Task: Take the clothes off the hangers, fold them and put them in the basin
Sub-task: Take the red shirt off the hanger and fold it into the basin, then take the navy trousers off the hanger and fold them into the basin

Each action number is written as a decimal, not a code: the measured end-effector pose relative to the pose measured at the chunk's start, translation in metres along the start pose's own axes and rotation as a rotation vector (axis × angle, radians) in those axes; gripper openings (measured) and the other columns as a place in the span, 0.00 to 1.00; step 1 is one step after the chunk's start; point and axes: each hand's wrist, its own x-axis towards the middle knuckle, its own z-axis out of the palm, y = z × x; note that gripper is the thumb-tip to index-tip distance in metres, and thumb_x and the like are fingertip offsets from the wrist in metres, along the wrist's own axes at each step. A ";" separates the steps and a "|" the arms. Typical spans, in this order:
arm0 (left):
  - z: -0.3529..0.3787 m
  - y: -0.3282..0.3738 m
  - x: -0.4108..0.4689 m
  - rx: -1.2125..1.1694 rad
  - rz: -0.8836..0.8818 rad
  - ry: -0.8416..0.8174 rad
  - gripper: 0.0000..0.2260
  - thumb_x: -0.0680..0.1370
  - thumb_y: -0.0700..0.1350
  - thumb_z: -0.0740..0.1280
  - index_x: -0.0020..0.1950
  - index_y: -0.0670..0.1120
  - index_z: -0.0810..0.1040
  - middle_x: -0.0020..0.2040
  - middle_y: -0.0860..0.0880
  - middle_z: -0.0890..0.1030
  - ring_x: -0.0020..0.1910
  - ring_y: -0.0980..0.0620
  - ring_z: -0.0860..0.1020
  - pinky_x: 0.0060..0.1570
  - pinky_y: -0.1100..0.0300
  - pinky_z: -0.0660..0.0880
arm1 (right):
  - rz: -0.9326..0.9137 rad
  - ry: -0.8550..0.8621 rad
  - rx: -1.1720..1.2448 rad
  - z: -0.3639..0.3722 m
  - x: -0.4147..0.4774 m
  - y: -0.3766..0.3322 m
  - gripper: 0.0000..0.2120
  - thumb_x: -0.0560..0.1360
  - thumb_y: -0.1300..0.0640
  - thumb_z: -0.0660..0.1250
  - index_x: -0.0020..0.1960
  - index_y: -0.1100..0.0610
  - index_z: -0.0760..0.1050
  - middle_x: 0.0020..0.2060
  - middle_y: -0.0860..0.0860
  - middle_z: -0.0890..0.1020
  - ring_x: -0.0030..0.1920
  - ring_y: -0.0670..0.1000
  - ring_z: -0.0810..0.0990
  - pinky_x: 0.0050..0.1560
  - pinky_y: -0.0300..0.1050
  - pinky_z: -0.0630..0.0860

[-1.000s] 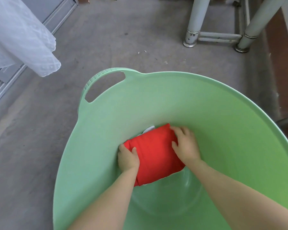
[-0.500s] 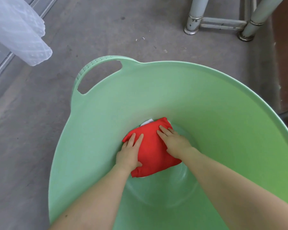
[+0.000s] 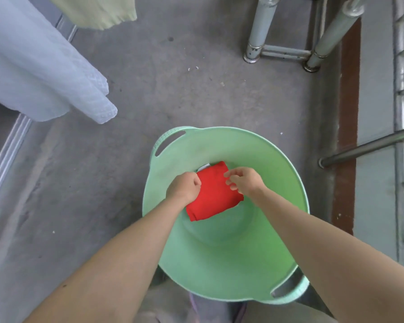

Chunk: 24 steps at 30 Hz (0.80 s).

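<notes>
while slanting up-right, garment (image 3: 214, 194) lies folded.

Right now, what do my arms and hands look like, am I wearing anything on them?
Both forearms are bare up to the frame edge: no sleeves show. The left hand and right hand have no gloves, and no watch, bracelet or ring is visible. There is a small dark spot on the left forearm.
</notes>
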 end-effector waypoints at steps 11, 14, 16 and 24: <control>-0.188 0.057 -0.170 -0.098 0.100 0.008 0.07 0.75 0.39 0.63 0.42 0.46 0.80 0.43 0.48 0.82 0.46 0.47 0.79 0.48 0.54 0.76 | -0.058 -0.016 0.093 -0.032 -0.194 -0.159 0.14 0.75 0.67 0.56 0.43 0.52 0.77 0.37 0.50 0.80 0.30 0.45 0.74 0.26 0.31 0.66; -0.233 0.065 -0.209 -0.135 0.127 0.018 0.07 0.75 0.39 0.64 0.39 0.48 0.77 0.37 0.52 0.77 0.42 0.49 0.77 0.47 0.56 0.75 | -0.100 -0.017 0.127 -0.040 -0.239 -0.192 0.14 0.76 0.69 0.56 0.44 0.55 0.77 0.34 0.50 0.78 0.26 0.42 0.74 0.23 0.27 0.65; -0.264 0.070 -0.235 -0.154 0.137 0.025 0.07 0.75 0.39 0.64 0.38 0.48 0.77 0.37 0.54 0.77 0.41 0.52 0.75 0.46 0.58 0.74 | -0.131 -0.014 0.146 -0.044 -0.268 -0.217 0.13 0.76 0.70 0.55 0.47 0.59 0.77 0.33 0.50 0.77 0.24 0.38 0.74 0.23 0.27 0.65; -0.355 0.070 -0.342 -0.228 0.153 0.136 0.12 0.75 0.40 0.66 0.33 0.52 0.74 0.35 0.53 0.78 0.41 0.49 0.77 0.48 0.53 0.76 | -0.343 -0.078 0.017 -0.039 -0.354 -0.313 0.13 0.76 0.68 0.56 0.51 0.59 0.78 0.33 0.48 0.77 0.24 0.38 0.73 0.24 0.26 0.65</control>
